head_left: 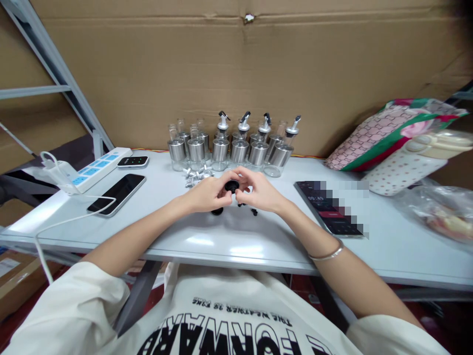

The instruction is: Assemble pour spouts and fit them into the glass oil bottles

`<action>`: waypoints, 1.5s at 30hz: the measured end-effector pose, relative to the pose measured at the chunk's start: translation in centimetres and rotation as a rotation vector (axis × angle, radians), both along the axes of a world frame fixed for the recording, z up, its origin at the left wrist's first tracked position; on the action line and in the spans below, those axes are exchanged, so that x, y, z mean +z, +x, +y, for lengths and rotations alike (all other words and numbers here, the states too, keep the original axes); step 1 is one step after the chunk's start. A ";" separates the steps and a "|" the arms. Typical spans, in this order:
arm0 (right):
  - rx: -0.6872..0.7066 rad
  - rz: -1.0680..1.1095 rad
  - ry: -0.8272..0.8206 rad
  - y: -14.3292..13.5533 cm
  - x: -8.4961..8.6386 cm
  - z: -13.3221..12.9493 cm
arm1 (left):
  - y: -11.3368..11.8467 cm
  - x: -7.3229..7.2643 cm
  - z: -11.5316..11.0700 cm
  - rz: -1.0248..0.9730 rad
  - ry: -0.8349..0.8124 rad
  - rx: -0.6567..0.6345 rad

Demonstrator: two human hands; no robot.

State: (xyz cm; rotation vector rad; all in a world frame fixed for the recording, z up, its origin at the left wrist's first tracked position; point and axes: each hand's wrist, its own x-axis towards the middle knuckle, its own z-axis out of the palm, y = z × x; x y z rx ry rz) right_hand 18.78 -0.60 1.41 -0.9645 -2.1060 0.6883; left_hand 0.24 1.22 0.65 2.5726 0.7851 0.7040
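Between my two hands, above the white table, is a round black ribbed stopper (232, 186). My left hand (209, 193) is closed on its left side, with fingertips around the rim. My right hand (260, 190) pinches it from the right. Part of the stopper is hidden by the fingers. Another black round piece (217, 211) lies below my left hand, and small black parts (254, 212) lie below my right. Behind my left hand is a pile of silvery-white spout pieces (199, 175).
Several glass bottles with steel sleeves, such as a bottle with a spout (281, 155), stand at the back. A phone (118, 195), small device (133, 161) and power strip (101, 167) lie left. Another phone (321, 202), flask (406, 165) and plastic bag (443, 212) are right.
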 end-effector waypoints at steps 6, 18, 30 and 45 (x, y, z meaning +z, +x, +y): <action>0.006 0.059 -0.019 0.0 0.1 0.0 | 0.1 0.0 0.0 0.004 0.015 -0.020; 0.012 0.094 -0.109 0.1 0.4 -0.2 | 0.1 -0.3 0.5 0.023 -0.018 -0.055; 0.049 0.118 -0.053 0.1 0.6 -0.4 | -0.3 -0.2 0.7 -0.002 -0.054 -0.154; 0.058 0.111 -0.054 0.2 0.3 -0.2 | -0.4 -0.1 0.5 0.032 0.015 -0.121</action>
